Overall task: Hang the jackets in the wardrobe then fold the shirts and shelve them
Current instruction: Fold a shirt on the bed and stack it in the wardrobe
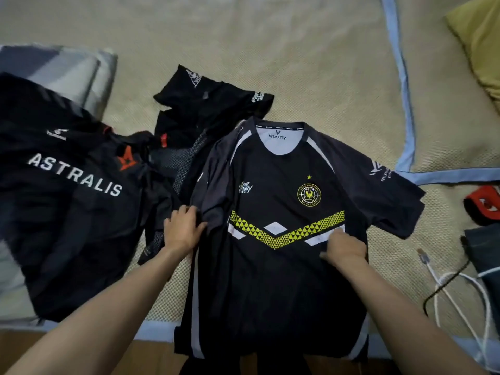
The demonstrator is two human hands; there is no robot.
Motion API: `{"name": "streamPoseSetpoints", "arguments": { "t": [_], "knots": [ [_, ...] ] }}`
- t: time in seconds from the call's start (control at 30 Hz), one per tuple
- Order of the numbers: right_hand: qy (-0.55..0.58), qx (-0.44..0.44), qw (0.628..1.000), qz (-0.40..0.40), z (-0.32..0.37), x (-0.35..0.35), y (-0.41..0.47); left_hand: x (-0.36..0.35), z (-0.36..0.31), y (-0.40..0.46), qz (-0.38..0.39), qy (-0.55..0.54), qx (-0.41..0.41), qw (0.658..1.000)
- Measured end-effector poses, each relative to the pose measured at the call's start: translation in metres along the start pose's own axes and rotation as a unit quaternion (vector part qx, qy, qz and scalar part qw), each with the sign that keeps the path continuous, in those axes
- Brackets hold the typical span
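A black Vitality shirt (273, 280) with a yellow chevron band lies face up on the woven mat (311, 63), its hem hanging over the near edge. Its left sleeve is folded inward. My left hand (182, 230) lies flat on that folded sleeve edge, fingers spread. My right hand (342, 246) presses on the shirt's right chest below the chevron, fingers curled down; I cannot tell if it pinches cloth. A black Astralis garment (67, 201) lies to the left. Another black shirt (205, 109) is crumpled behind, between the two.
A grey-striped pillow (67, 71) sits at the far left. A second mat with blue trim (405, 104) and an olive cushion (481, 50) lie at the right. White and black cables (457, 290), a red-black item (484, 201) and dark cloth lie near the right edge. Wooden floor shows below.
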State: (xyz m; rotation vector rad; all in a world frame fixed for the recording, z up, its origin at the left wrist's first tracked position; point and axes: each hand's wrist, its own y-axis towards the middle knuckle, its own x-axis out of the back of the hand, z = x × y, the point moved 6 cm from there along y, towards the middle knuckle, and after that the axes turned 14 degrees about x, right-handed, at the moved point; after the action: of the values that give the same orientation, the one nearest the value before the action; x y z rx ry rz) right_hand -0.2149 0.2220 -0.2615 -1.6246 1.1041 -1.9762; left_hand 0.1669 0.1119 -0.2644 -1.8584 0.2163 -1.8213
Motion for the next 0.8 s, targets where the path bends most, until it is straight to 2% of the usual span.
{"name": "streamPoseSetpoints", "arguments": {
  "t": [0.13,0.27,0.37,0.43,0.47,0.53,0.67,0.8],
  "knots": [
    [0.047,0.133,0.99,-0.013,0.097,0.014,0.014,0.01,0.005,0.013,-0.013,-0.038,0.017,0.999],
    [0.124,0.219,0.968,-0.016,0.17,0.015,0.016,0.018,0.018,0.027,-0.016,-0.141,0.03,0.989],
    [0.16,0.267,0.95,-0.036,0.216,0.013,0.015,0.016,0.03,0.039,0.044,-0.232,0.061,0.97],
    [0.176,0.302,0.936,-0.047,0.242,0.011,0.015,0.009,0.032,0.042,0.101,-0.218,0.068,0.968],
    [0.178,0.316,0.931,-0.049,0.253,0.01,0.016,0.008,0.033,0.044,0.099,-0.197,0.064,0.973],
    [0.178,0.334,0.924,-0.054,0.269,0.008,0.017,0.017,0.036,0.05,0.047,-0.208,0.056,0.976],
    [0.187,0.34,0.92,-0.06,0.284,0.002,0.021,0.048,0.053,0.064,-0.015,-0.36,0.107,0.927],
    [0.188,0.341,0.92,-0.046,0.293,-0.006,0.027,0.082,0.072,0.088,-0.065,-0.366,0.101,0.923]
  ]
}}
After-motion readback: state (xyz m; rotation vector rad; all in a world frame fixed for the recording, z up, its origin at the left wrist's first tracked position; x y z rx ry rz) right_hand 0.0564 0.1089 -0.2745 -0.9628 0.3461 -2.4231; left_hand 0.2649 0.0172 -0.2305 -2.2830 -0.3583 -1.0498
